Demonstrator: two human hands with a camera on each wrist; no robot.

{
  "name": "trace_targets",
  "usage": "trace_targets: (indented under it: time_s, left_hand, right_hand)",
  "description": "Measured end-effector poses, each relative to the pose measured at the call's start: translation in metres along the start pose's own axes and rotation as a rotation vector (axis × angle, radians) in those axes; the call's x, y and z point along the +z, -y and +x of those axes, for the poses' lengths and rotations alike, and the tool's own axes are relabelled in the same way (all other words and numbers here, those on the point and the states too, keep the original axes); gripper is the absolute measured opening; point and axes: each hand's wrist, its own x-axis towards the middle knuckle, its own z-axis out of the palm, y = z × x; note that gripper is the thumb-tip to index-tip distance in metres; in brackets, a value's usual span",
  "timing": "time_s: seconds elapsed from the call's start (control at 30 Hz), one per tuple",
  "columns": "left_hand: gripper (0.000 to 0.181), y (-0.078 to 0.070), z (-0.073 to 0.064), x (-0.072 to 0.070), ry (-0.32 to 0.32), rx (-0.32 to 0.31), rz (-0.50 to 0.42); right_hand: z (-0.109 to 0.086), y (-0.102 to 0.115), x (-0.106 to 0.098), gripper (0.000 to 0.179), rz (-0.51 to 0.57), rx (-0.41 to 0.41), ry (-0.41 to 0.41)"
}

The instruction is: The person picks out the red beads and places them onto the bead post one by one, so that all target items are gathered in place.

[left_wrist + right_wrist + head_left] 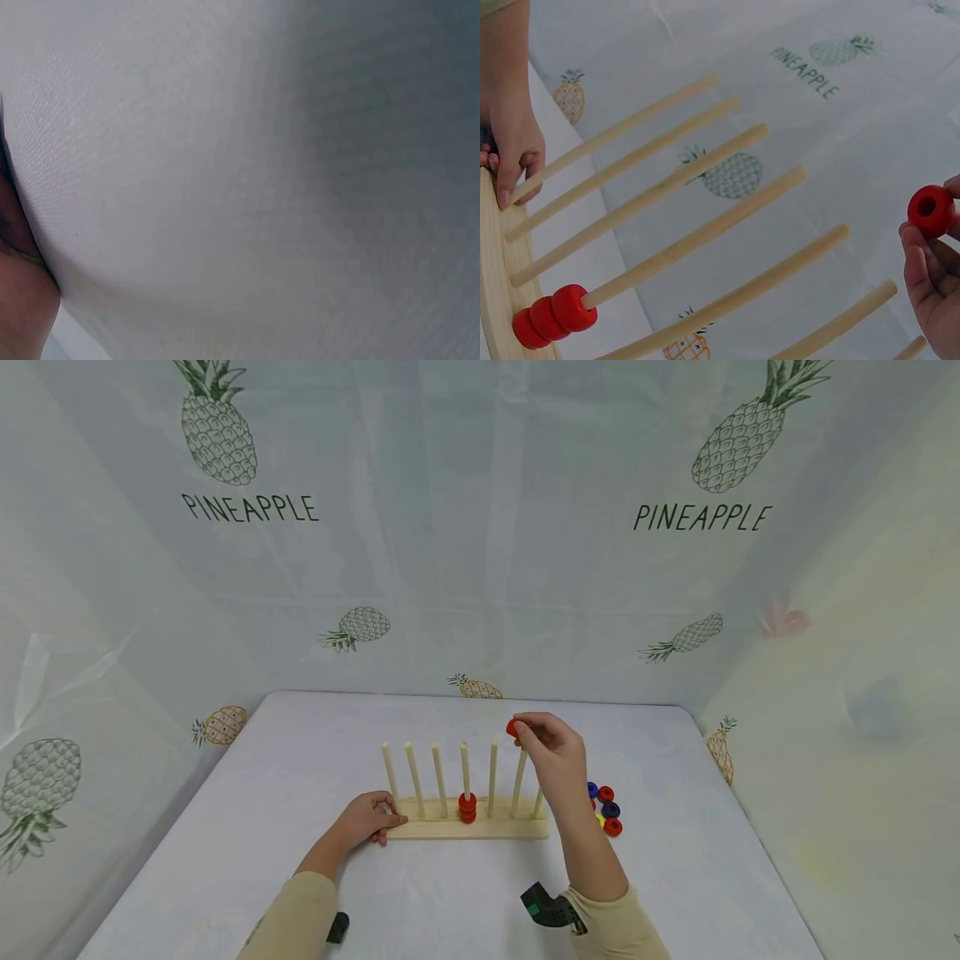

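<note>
White tabletop (255, 810) here, pineapple-print cloth (465, 560) rising beyond the far edge and both sides! The wooden peg rack (468, 832) sits well inside those edges, tabletop stretching broadly leftward. Left hand (367, 818) grips its left end; right hand (557, 756) pinches a red ring (512, 727), up near the right-hand pegs. Loose rings (611, 810) lie right of the rack.

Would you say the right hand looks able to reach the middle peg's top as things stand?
Probably yes: the right hand, holding a red ring, is raised close by, and nothing covers the middle peg above its three red rings.
</note>
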Motion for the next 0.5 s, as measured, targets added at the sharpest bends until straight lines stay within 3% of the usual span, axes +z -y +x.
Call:
trace_targets:
  time_s: [0.5]
  left_hand:
    - [0.025, 0.001, 0.000, 0.000, 0.000, 0.004, 0.005]
  right_hand:
    - [-0.003, 0.002, 0.016, 0.012, -0.009, 0.014, 0.047]
